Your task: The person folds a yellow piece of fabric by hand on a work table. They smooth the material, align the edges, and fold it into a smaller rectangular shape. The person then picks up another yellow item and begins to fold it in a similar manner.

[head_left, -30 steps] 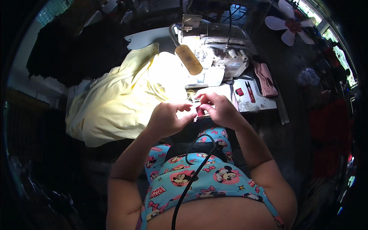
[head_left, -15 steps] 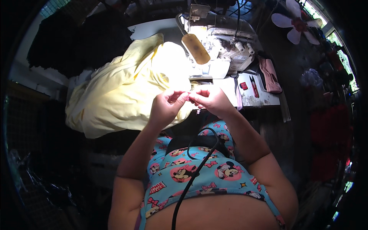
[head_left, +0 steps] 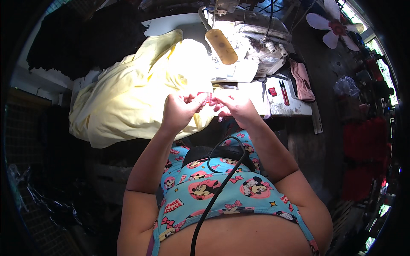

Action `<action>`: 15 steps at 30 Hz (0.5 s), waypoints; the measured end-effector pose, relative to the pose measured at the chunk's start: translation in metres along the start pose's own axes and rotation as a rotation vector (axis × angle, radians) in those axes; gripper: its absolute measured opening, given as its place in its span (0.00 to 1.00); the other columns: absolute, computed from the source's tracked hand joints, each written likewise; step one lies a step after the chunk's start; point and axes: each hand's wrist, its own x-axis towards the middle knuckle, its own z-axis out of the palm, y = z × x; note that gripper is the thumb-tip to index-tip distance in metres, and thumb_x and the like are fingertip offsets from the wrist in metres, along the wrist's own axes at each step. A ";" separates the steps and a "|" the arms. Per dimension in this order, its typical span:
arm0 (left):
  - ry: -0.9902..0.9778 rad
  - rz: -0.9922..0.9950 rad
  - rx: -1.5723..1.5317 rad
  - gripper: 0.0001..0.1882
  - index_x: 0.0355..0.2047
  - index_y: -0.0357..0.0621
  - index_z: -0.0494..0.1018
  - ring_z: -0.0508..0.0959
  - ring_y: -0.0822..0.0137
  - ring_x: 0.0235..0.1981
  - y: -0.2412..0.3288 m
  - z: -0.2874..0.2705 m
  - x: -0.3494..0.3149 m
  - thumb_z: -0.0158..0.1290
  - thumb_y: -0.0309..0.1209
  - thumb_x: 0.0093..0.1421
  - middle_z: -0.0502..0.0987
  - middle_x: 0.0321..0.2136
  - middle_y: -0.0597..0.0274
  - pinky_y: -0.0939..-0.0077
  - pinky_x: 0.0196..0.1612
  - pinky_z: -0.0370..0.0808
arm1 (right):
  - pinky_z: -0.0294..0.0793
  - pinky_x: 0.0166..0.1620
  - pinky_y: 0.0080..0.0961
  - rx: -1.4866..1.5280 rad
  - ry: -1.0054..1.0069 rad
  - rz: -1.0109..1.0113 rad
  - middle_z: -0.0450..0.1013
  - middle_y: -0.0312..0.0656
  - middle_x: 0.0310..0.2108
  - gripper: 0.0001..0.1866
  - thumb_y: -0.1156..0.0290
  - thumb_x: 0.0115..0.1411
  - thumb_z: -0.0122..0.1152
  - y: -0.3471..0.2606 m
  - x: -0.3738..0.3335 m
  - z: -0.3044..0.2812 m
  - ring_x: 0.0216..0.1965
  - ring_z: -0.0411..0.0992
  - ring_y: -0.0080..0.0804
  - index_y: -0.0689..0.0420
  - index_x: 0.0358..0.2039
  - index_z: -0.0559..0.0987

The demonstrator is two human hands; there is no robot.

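Note:
Under the lamp's glare, a small red and white label [head_left: 209,97] is pinched between the thumb and fingers of my left hand [head_left: 180,112]. From the other side, my right hand [head_left: 237,110] holds its bent fingertips at the label's right edge. Glare washes out part of the grip. Behind and to the left of my hands, a large pale yellow cloth [head_left: 128,96] lies bunched on the table, spilling over its front edge. A white sewing machine [head_left: 260,45] stands beyond my right hand.
A yellowish lamp head [head_left: 221,47] hangs above the work. On the table's right side lie red-handled thread snips [head_left: 284,93], a small red item [head_left: 272,91] and a folded pink cloth [head_left: 301,80]. Dark fabric [head_left: 85,40] is heaped at far left. A fan [head_left: 336,28] stands at far right.
The label now shows more fully between my hands. My left hand has shifted slightly left, and my right fingers have spread a little. The whole view has tilted slightly.

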 end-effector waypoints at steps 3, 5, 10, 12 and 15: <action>-0.005 0.019 -0.013 0.09 0.27 0.31 0.76 0.71 0.81 0.19 -0.002 -0.001 0.000 0.56 0.28 0.55 0.76 0.18 0.65 0.86 0.24 0.68 | 0.72 0.27 0.15 0.007 0.003 0.014 0.74 0.37 0.29 0.14 0.64 0.58 0.57 -0.001 0.002 0.001 0.27 0.70 0.18 0.63 0.36 0.77; -0.010 0.031 -0.032 0.08 0.28 0.31 0.76 0.71 0.81 0.19 -0.003 -0.002 0.000 0.56 0.27 0.54 0.76 0.18 0.64 0.86 0.24 0.68 | 0.72 0.27 0.15 0.005 -0.006 0.024 0.74 0.38 0.30 0.14 0.64 0.58 0.57 0.000 0.006 0.000 0.28 0.71 0.19 0.63 0.37 0.76; -0.021 0.030 -0.067 0.07 0.29 0.31 0.76 0.71 0.81 0.20 -0.001 -0.002 0.002 0.56 0.26 0.54 0.76 0.19 0.65 0.86 0.25 0.68 | 0.71 0.28 0.14 -0.049 -0.009 0.035 0.74 0.37 0.28 0.13 0.65 0.57 0.58 0.001 0.010 0.000 0.27 0.71 0.19 0.62 0.37 0.77; 0.006 0.016 -0.069 0.07 0.27 0.31 0.76 0.72 0.82 0.21 0.004 -0.001 0.002 0.56 0.25 0.54 0.76 0.19 0.65 0.86 0.25 0.69 | 0.70 0.28 0.13 -0.109 0.008 0.019 0.74 0.36 0.27 0.12 0.65 0.57 0.58 0.001 0.009 0.003 0.26 0.71 0.18 0.61 0.35 0.77; 0.002 0.138 0.158 0.08 0.30 0.32 0.74 0.74 0.79 0.24 -0.011 -0.008 0.016 0.57 0.26 0.52 0.76 0.20 0.63 0.84 0.27 0.70 | 0.68 0.29 0.14 -0.097 0.042 -0.082 0.74 0.35 0.25 0.10 0.66 0.56 0.60 0.005 0.016 -0.002 0.26 0.69 0.17 0.60 0.33 0.78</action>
